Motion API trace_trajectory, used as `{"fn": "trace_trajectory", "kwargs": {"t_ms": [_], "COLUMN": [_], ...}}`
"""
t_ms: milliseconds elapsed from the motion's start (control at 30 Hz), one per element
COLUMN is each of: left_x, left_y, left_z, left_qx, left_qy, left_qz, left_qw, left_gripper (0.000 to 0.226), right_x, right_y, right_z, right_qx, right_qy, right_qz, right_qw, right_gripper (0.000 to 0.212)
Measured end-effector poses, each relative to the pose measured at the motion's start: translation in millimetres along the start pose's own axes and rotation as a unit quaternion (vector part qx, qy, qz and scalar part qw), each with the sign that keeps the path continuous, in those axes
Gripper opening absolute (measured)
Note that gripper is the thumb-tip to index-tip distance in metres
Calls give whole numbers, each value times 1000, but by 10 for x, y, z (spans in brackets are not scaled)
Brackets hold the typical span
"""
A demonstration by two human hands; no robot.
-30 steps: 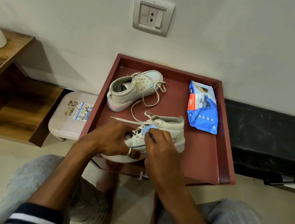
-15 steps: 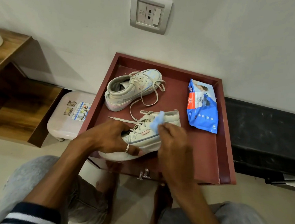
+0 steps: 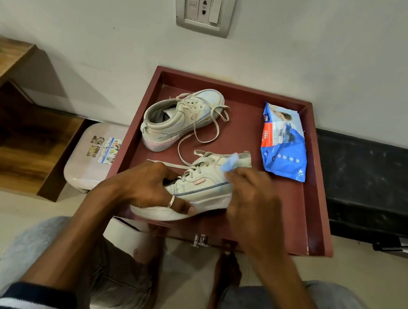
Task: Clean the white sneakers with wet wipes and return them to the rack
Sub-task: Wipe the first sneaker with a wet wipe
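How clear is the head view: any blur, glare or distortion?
Head view: the pale blue wet wipe in the right hand is motion-blurred; the white lace-up sneaker in the left hand is sharp; wide-angle distortion skews the dark red tray; no strong glare.

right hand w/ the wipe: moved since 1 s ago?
Yes. The right hand, pinching the blue wipe, has slid right along the near sneaker toward its heel, closer to the wipes pack.

Near white sneaker (image 3: 202, 186) tilted, sole edge showing, blue wipe (image 3: 230, 162) against it; second sneaker (image 3: 181, 118) upright behind
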State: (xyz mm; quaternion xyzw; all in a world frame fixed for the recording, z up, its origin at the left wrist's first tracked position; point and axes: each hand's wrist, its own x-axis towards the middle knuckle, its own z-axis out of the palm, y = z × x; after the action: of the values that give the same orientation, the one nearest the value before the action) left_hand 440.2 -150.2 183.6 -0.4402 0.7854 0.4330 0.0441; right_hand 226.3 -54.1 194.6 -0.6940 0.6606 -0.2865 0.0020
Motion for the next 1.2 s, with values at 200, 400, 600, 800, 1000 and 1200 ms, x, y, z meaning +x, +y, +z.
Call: {"fn": "trace_trajectory", "kwargs": {"t_ms": [200,400,600,800,1000,1200], "left_x": [17,-21,-20,-57,-56,-53], "left_y": [5,39,-4,64,23,9], "left_z": [6,-17,4,-24,-23,13], "left_qx": [1,-17,-16,-64,-61,-53], "left_qy": [0,-7,-5,-17,-40,-8], "left_qz": [-5,5,16,41,35,31], "left_qw": [1000,1000,1000,997,997,998], "left_gripper": [55,47,42,50,84,60], "right_x": [-166,57,-249,19,70,-268], "right_y": [-365,154,-494,117,232,-600], "right_z": [109,-97,154,18,69,167], "right_qx": [18,-6,14,-67,-36,23], "right_qy": [-73,0,-73,-34,10,-57], "right_qz": [-88,62,-62,39,81,-69], "right_qw": [993,998,995,996,996,996], "right_gripper": [34,25,31,31,23,29]}}
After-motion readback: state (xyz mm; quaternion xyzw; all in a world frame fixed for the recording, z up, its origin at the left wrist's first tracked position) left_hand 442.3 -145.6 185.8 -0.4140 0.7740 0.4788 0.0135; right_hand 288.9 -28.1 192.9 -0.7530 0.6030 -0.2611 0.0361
